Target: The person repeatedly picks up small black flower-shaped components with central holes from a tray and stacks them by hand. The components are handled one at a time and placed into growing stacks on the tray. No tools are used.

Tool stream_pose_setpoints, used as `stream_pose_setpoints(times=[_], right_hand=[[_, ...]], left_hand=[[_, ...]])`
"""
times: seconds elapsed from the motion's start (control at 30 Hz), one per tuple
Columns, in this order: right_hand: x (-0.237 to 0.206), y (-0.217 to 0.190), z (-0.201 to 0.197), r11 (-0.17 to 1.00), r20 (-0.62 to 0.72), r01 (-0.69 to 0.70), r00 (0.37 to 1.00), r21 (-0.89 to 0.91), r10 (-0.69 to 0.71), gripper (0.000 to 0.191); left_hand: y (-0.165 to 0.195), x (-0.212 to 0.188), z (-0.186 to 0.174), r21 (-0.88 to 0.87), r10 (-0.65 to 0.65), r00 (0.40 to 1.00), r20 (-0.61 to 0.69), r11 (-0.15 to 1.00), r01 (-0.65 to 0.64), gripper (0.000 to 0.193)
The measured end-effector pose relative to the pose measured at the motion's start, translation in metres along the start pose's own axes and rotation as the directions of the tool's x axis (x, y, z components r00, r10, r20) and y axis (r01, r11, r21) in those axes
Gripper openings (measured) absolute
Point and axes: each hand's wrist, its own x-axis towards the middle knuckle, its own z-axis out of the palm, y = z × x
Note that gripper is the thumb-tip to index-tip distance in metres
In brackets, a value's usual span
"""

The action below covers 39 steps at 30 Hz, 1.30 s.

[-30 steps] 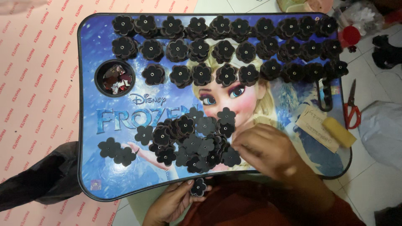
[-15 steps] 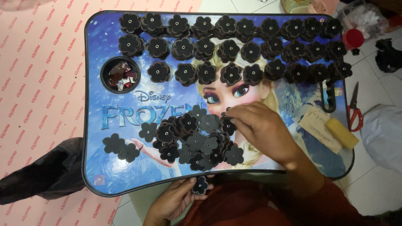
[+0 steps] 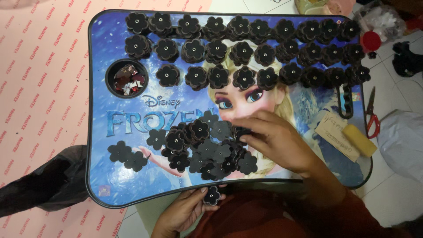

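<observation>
A blue printed lap table [image 3: 101,176] carries rows of finished black fabric flowers [image 3: 240,53] along its far side. A loose heap of black flower pieces [image 3: 202,145] lies near the front middle. My right hand [image 3: 277,141] rests on the heap's right edge, fingertips pinching a black piece there. Below the table's front edge, my left hand [image 3: 185,211] holds one black flower [image 3: 212,195] with a small light centre between thumb and fingers.
A round cup hole [image 3: 127,79] at the table's left holds red and clear bits. A yellow block [image 3: 359,140] and a card [image 3: 335,134] lie at the right end. Red-handled scissors [image 3: 372,114] lie on the floor. A dark cloth [image 3: 42,185] sits at left.
My right hand has slid from the heap's lower right up and left along its right edge. The left hand keeps the flower below the table edge.
</observation>
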Motion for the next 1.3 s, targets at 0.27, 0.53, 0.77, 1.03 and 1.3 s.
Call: stream_pose_setpoints(times=[0.27,0.53,0.77,1.03,1.3], right_hand=[[0.005,-0.005,-0.005,0.992,0.013,0.096,0.995,-0.079,-0.095,0.043],[-0.005,-0.006,-0.005,0.983,0.081,-0.179,0.981,0.037,0.175,0.030],[-0.025,-0.006,-0.002,0.997,-0.195,0.028,0.980,-0.070,-0.041,0.035],[-0.032,-0.002,0.001,0.981,-0.261,0.149,0.949,-0.124,-0.177,0.041],[-0.048,0.001,0.004,0.997,-0.291,0.018,0.957,0.069,0.003,0.034]], left_hand=[[0.002,-0.004,0.005,-0.002,0.002,1.000,0.011,1.000,-0.002,0.044],[0.001,-0.008,0.010,-0.015,0.029,1.000,0.005,0.999,-0.029,0.044],[0.012,-0.018,0.018,0.133,0.046,0.993,0.109,0.989,-0.060,0.048],[0.031,-0.031,0.057,0.358,-0.175,0.980,0.097,0.925,0.129,0.048],[0.035,-0.033,0.112,0.314,0.047,0.999,0.024,0.948,-0.052,0.032]])
